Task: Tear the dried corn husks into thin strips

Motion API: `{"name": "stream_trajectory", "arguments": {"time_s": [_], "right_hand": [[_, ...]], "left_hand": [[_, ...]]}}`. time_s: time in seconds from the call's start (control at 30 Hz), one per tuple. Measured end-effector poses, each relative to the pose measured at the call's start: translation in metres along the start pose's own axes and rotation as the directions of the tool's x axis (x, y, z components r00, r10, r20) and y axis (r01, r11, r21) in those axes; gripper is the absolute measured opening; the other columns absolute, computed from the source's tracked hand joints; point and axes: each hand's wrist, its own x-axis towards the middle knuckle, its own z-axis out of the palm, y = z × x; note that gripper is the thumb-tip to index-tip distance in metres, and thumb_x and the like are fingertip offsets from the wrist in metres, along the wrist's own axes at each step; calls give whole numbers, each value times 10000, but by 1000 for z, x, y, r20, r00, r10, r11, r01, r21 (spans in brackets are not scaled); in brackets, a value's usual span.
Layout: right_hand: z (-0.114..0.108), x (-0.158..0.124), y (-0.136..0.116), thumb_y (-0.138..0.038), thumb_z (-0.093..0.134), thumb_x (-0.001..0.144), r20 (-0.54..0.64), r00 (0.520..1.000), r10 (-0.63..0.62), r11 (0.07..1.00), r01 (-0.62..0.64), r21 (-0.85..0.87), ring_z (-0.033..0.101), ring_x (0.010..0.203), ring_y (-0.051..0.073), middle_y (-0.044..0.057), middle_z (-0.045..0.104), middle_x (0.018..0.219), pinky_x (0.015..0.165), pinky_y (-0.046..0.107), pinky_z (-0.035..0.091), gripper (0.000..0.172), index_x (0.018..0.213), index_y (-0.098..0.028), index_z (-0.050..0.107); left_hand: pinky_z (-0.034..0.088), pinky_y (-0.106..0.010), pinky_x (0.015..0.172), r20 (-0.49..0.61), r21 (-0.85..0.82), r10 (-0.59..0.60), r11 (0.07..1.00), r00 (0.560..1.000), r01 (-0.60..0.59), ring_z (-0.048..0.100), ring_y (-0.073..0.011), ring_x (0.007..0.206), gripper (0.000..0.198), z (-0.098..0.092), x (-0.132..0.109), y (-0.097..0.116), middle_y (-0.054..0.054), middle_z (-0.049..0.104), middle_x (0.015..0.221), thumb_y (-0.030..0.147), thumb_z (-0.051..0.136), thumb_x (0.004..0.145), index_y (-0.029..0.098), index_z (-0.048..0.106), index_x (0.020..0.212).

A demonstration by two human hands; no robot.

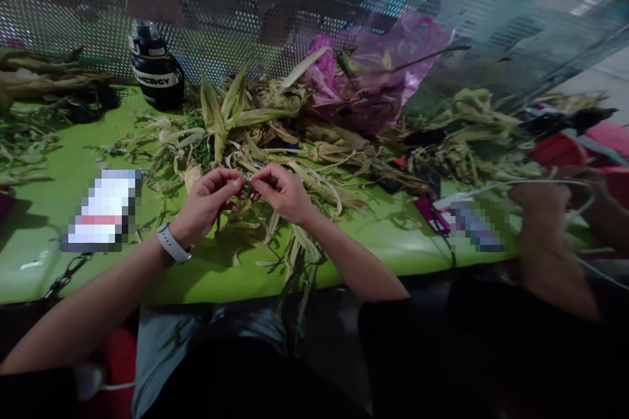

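My left hand [209,201], with a white watch band [171,243] on the wrist, and my right hand [281,193] meet over the green table [59,203]. Both pinch a thin strip of dried leaf [247,181] between their fingertips. Under and behind the hands lies a heap of dried and green corn husks [255,124], and some husk strips [295,255] hang over the table's front edge.
A black jug [156,65] stands at the back left before a perforated metal screen [69,6]. A pink plastic bag [378,72] lies behind the husks. Another person's blurred arm [555,236] with a white cable is at the right. A blurred-out card [103,209] lies left.
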Motion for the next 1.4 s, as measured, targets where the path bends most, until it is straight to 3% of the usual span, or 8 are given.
{"name": "stream_trajectory", "arguments": {"time_s": [0.2, 0.6, 0.8, 0.93, 1.13, 1.2, 1.27, 1.4], "right_hand": [[-1, 5, -1, -498, 706, 737, 111, 959, 260, 871, -283, 402, 616, 530, 98, -18, 636, 639, 434, 182, 394, 376, 820, -171, 541], [-1, 5, -1, -469, 686, 762, 128, 952, 278, 906, -304, 293, 613, 527, 94, -5, 652, 658, 426, 182, 396, 340, 813, -161, 553], [-7, 5, -2, -475, 578, 856, -65, 997, 47, 998, -45, 44, 576, 651, 110, 4, 618, 732, 616, 253, 484, 301, 832, -175, 591], [-6, 2, -2, -440, 592, 863, 212, 954, -213, 927, 266, -265, 589, 886, 181, 68, 643, 926, 791, 333, 479, 260, 888, -186, 640], [3, 2, 15, -416, 506, 927, 473, 871, -136, 822, 365, -437, 570, 772, 169, 49, 628, 765, 725, 297, 426, 298, 815, -171, 633], [0, 4, 16, -422, 474, 944, 377, 912, -164, 829, 334, -449, 568, 762, 164, 49, 634, 775, 719, 291, 415, 319, 813, -172, 624], [-6, 7, 16, -443, 448, 950, 125, 970, -211, 811, 245, -532, 571, 807, 184, 72, 641, 825, 759, 317, 410, 341, 820, -176, 614], [-24, 12, 15, -498, 459, 928, -159, 948, -275, 776, 121, -619, 575, 826, 202, 81, 640, 827, 799, 345, 409, 367, 793, -187, 600]], "left_hand": [[531, -196, 507, 63, 220, 189, 955, 980, -198, 666, -143, 700, 310, -4, 3, 0, -49, 702, 822, 366, 768, 725, 154, 685, 934], [562, -230, 563, 174, 404, 13, 911, 985, -84, 707, -172, 686, 319, -15, 10, 21, -69, 731, 742, 399, 783, 700, 132, 712, 858], [574, -296, 653, -49, 231, 280, 937, 959, -262, 690, -148, 733, 222, -19, 12, 29, -22, 734, 790, 348, 776, 736, 178, 696, 854], [567, -299, 663, -164, 162, 321, 942, 933, -295, 678, -138, 793, 163, -24, 14, 32, 38, 720, 790, 331, 768, 755, 234, 685, 855], [551, -275, 629, -163, 138, 302, 950, 939, -281, 666, -122, 776, 187, -22, 15, 29, 47, 709, 788, 351, 774, 747, 228, 677, 848], [550, -275, 633, -159, 137, 297, 951, 941, -277, 660, -118, 769, 190, -20, 14, 29, 46, 709, 781, 356, 774, 746, 226, 677, 845], [549, -278, 635, -160, 140, 305, 948, 939, -284, 657, -119, 766, 185, -19, 13, 29, 47, 712, 778, 357, 773, 746, 231, 679, 842], [549, -293, 651, -128, 162, 320, 940, 939, -299, 658, -125, 761, 153, -17, 10, 28, 54, 721, 789, 348, 765, 756, 256, 682, 845]]}}
